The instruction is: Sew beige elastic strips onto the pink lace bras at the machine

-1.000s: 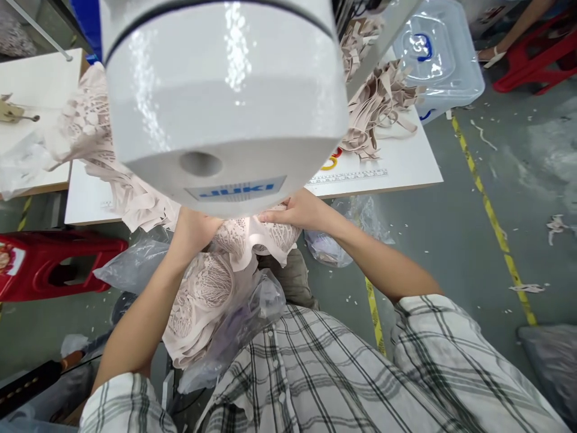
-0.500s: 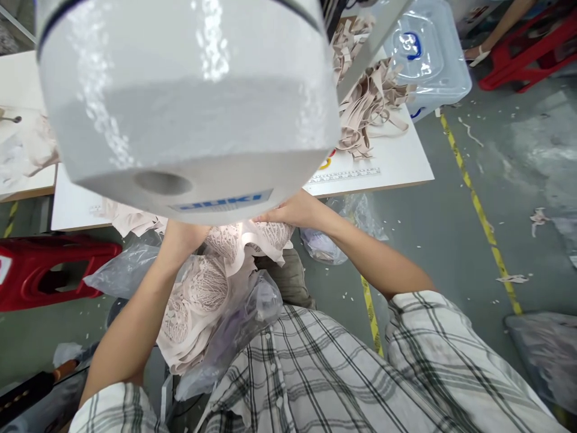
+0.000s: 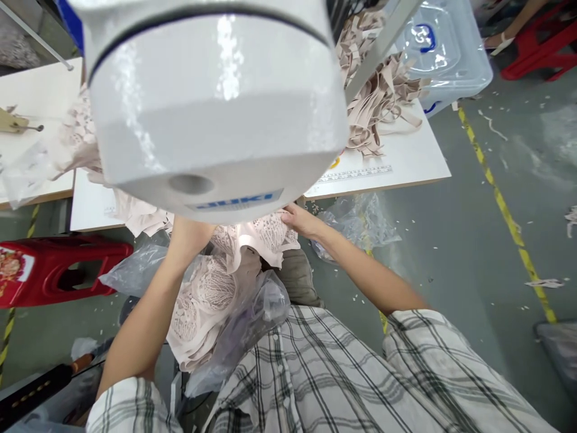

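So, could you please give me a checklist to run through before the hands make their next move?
1. Right hand at the lace piece: ok, at its right end.
2. Left hand gripping securely: cannot tell, its fingers are hidden.
3. Far edge of the lace piece in view: not ok, the machine head covers it.
4. Ruler away from both hands: ok.
5. Strap pile away from both hands: ok.

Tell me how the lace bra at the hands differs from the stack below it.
The lace bra looks like one piece; the stack of lace bras shows several layers. The left hand and right hand are at the bra, while neither holds the stack. The sewing machine head hides part of the bra but not the stack. Both are pale pink with patterned lace.
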Demonstrator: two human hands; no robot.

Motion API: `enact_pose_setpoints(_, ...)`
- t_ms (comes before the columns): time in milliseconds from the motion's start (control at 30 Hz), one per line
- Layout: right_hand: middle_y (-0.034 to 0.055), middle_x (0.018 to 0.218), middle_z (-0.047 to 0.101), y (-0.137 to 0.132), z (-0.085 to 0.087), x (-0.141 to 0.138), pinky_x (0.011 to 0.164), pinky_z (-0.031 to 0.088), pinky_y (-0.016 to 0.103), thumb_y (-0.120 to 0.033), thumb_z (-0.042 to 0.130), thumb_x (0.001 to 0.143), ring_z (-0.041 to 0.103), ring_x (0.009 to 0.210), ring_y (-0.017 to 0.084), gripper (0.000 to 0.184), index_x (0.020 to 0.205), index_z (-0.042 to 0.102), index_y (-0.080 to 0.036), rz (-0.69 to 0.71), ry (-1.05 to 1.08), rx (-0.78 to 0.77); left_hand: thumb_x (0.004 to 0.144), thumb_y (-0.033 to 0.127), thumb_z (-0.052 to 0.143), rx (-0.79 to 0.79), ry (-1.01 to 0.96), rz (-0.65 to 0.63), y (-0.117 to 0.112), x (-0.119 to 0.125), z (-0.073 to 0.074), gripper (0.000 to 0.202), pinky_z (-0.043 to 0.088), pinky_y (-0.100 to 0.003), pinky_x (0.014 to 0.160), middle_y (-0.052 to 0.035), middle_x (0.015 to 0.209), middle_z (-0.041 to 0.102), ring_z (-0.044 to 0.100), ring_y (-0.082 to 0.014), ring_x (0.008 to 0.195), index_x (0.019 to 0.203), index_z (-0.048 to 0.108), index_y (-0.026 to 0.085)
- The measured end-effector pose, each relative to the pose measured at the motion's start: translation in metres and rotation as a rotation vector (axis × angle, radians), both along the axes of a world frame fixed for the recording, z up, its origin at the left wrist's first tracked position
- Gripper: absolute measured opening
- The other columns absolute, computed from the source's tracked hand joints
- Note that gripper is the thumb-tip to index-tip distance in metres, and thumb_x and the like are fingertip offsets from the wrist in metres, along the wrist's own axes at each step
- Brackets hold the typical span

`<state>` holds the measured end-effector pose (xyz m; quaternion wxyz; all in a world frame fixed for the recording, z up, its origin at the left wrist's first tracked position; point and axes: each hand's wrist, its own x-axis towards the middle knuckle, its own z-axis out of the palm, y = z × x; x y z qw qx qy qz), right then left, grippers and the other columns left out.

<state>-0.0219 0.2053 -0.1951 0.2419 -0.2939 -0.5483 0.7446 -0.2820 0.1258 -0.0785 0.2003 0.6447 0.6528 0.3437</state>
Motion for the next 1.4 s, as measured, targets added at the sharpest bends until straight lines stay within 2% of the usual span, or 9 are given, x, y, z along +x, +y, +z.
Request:
enact_pose_setpoints(133,0.0124,0.125,0.071,-0.016,-0.034,0.007,0.094,0.055,0.039,-0.064,0.094,0.047,0.068,0.11,0.026,0.097,0.128,0.06,-0.022,0.129,0.094,-0.391,0.078,0.031,0.071,-0.018,-0.054,0.008,0.001,0.006,0.003,0.016,0.057,-0.037,0.089,-0.0054,0.079,0.07,0.068,-0.0263,0.093,0.085,0.059,0.023)
enact_pose_setpoints(267,0.0098,0.103,0.078,-0.023,-0.048,0.017,0.083,0.059,0.035,-0.035,0.097,0.048,0.073,0.092,0.024,0.073,0.112,0.066,-0.02,0.01,0.055,-0.467,0.077,0.028,0.069,0.001,-0.048,0.019,0.0,0.013,0.006,0.012,0.056,-0.036,0.09,-0.0057,0.084,0.072,0.068,-0.0256,0.093,0.083,0.059,0.023)
enact_pose_setpoints(533,0.0084,0.096,0.079,-0.017,-0.028,0.042,0.084,0.061,0.037,-0.042,0.09,0.059,0.075,0.091,0.026,0.051,0.101,0.073,-0.019,-0.23,0.063,-0.478,0.085,0.022,0.057,-0.003,0.083,0.04,-0.014,0.001,-0.003,0.006,0.053,-0.033,0.086,-0.0033,0.078,0.07,0.067,-0.0219,0.086,0.087,0.062,0.02)
enact_pose_setpoints(733,0.0007,0.085,0.078,-0.025,0.046,0.065,0.078,0.06,0.036,-0.042,0.091,0.064,0.072,0.078,0.02,0.031,0.085,0.075,-0.026,-0.471,0.11,-0.196,0.093,0.02,0.059,0.311,0.179,0.167,-0.078,0.03,0.01,0.016,0.055,-0.037,0.088,-0.0072,0.105,0.07,0.067,-0.0225,0.101,0.109,0.06,0.023)
enact_pose_setpoints(867,-0.0009,0.081,0.078,-0.061,0.108,0.037,0.073,0.057,0.03,-0.041,0.088,0.073,0.072,0.075,0.017,0.021,0.082,0.078,-0.024,0.052,0.001,0.139,0.088,0.027,0.069,0.464,0.141,-0.32,-0.103,0.076,0.03,0.049,0.054,-0.043,0.1,-0.0114,0.125,0.067,0.063,-0.0271,0.122,0.133,0.049,0.027)
enact_pose_setpoints(967,0.0008,0.091,0.08,-0.078,0.135,0.011,0.075,0.054,0.027,-0.037,0.071,0.091,0.073,0.082,0.016,0.017,0.096,0.079,-0.023,0.325,-0.08,0.372,0.085,0.044,0.073,0.098,0.104,-0.357,-0.094,0.079,0.031,0.045,0.057,-0.04,0.083,-0.0101,0.106,0.074,0.07,-0.0278,0.1,0.121,0.06,0.022)
enact_pose_setpoints(1100,0.0011,0.087,0.076,-0.067,0.127,-0.007,0.071,0.046,0.025,-0.039,0.068,0.091,0.067,0.078,0.014,0.019,0.091,0.074,-0.02,0.021,-0.288,0.573,0.093,0.044,0.061,-0.276,-0.102,-0.119,-0.073,0.051,0.018,0.028,0.039,-0.024,0.051,0.0004,0.064,0.062,0.055,-0.0132,0.056,0.08,0.066,0.019)
enact_pose_setpoints(1233,-0.0054,0.066,0.057,-0.043,0.102,-0.017,0.06,0.035,0.025,-0.048,0.073,0.084,0.047,0.058,0.01,0.032,0.084,0.059,-0.019,-0.107,-0.37,0.552,0.086,0.037,0.066,-0.214,-0.182,0.167,-0.052,0.036,0.007,0.03,0.035,-0.023,0.053,0.0033,0.056,0.048,0.048,-0.0123,0.059,0.065,0.054,0.019)
enact_pose_setpoints(1400,0.0001,0.08,0.064,-0.028,0.097,-0.027,0.073,0.042,0.028,-0.055,0.072,0.083,0.058,0.081,0.018,0.037,0.087,0.062,-0.02,-0.129,-0.354,0.542,0.081,0.029,0.062,-0.136,-0.24,0.172,-0.032,0.035,0.002,0.029,0.039,-0.024,0.059,0.0031,0.059,0.046,0.045,-0.0122,0.062,0.059,0.045,0.02)
